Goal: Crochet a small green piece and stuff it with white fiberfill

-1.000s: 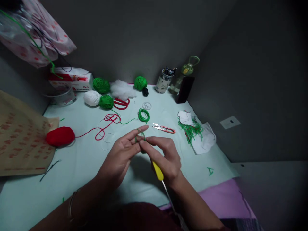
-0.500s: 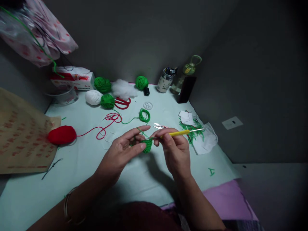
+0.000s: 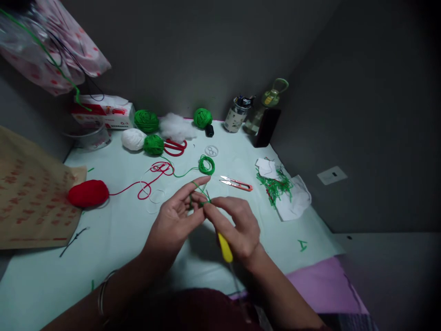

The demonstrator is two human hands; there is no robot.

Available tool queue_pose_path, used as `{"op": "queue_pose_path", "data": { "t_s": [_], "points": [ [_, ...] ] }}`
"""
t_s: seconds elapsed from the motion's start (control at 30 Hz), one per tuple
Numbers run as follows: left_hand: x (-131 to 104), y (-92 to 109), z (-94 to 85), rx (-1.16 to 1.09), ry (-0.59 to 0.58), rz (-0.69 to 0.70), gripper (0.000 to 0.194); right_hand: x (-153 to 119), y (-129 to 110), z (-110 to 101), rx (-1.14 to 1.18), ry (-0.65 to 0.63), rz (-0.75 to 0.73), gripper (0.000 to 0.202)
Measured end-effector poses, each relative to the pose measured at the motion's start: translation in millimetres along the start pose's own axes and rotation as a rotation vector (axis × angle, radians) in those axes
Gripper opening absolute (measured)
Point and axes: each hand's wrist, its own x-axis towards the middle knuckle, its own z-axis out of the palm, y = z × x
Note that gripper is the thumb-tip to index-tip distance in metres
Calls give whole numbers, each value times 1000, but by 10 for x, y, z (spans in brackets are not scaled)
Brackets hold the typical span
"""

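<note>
- left hand has its thumb and some fingers pinched on the green piece, index stretched out with a green strand draped across it
- right hand is wrapped around the yellow-handled hook, handle slanting down toward the person, fingertips right up against the left thumb
- the green piece sits between both sets of fingertips, above the pale cloth. it's mostly covered, so i can't tell its shape
- step in hand looks like mid-stitch to me, hook tip poking up near the strand
- next move probably calls for catching that strand and drawing it through a loop, index holding tension, thumb pinning the work
- coil of green yarn lies just beyond the hands, snips off to its right, untouched
</note>
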Motion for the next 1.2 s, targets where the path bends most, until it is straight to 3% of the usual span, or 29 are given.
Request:
{"op": "queue_pose_path", "data": {
  "t_s": [0.07,0.13,0.27,0.37,0.5,0.57,0.67,0.77,0.87,1.0,1.2],
  "points": [
    [9,5,5,-189,-74,-147,47,-11,-2,2,0,35,22,30],
    [23,29,-3,-306,-94,-242,43,7,-2,-11,187,138,171,28],
    [39,73,-10,-316,-96,-202,41,99,9,-32,629,285,487,24],
    [29,71,3,-195,-134,-134,43,146,27,-10,685,188,497,20],
    [26,44,24,-45,-30,-50,46,113,41,44,554,137,435,27],
    [47,28,29,-89,-16,-51,50,73,47,62,366,114,302,34],
    [95,13,9,-258,-95,-180,46,34,73,54,221,113,154,38],
    [126,14,-39,-337,-115,-272,37,45,112,15,482,210,394,26],
    [122,18,-72,-308,-107,-226,36,77,141,7,796,261,614,21],
    [100,7,-66,-147,-165,-153,40,82,159,65,852,149,639,15],
    [97,0,-89,-46,-98,-104,35,63,193,62,1008,156,735,19]
  ]
}}
